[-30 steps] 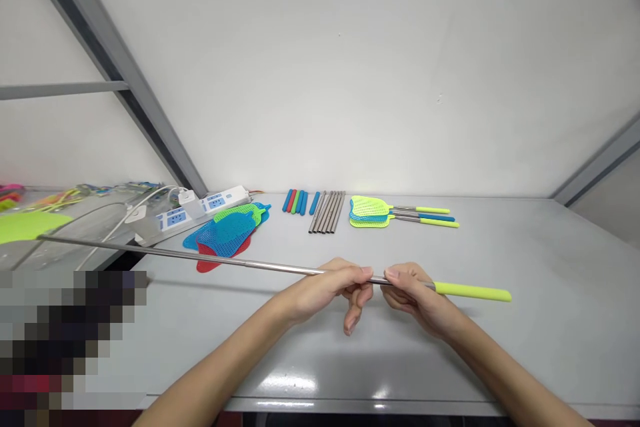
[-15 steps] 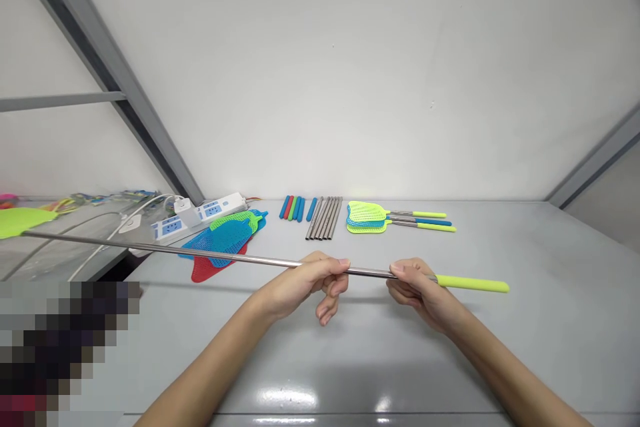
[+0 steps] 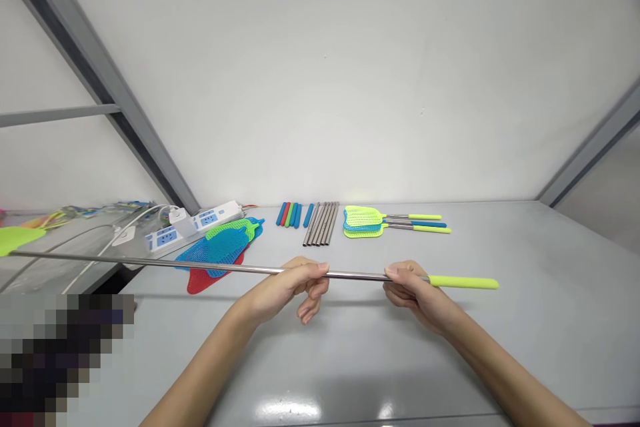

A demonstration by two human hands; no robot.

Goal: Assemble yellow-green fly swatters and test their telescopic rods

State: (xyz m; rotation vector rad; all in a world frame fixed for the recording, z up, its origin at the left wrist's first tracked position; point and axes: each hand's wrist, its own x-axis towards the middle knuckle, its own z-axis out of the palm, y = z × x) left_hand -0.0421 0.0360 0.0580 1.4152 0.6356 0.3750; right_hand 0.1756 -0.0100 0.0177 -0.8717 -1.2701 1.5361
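Note:
A fly swatter [image 3: 356, 275] with a long, drawn-out metal rod stretches across the view above the table. Its yellow-green head [image 3: 23, 238] is cut off at the far left edge, and its yellow-green grip [image 3: 465, 281] points right. My left hand [image 3: 293, 285] pinches the rod between thumb and fingers, with its lower fingers hanging loosely. My right hand [image 3: 413, 288] is closed round the rod close to the grip. Behind the hands lie finished-looking short swatters [image 3: 364, 217], bare metal tubes [image 3: 320, 225] and coloured grips [image 3: 295, 215].
Blue, green and red swatter heads [image 3: 215, 253] are piled at the left by a white power strip [image 3: 190, 225] with cables. Plastic bags lie farther left. A pixelated area covers the lower left corner. A wall stands behind the grey table [image 3: 540, 293].
My left hand has slid left along the rod, so the gap between my hands is wider. The camera view has shifted slightly.

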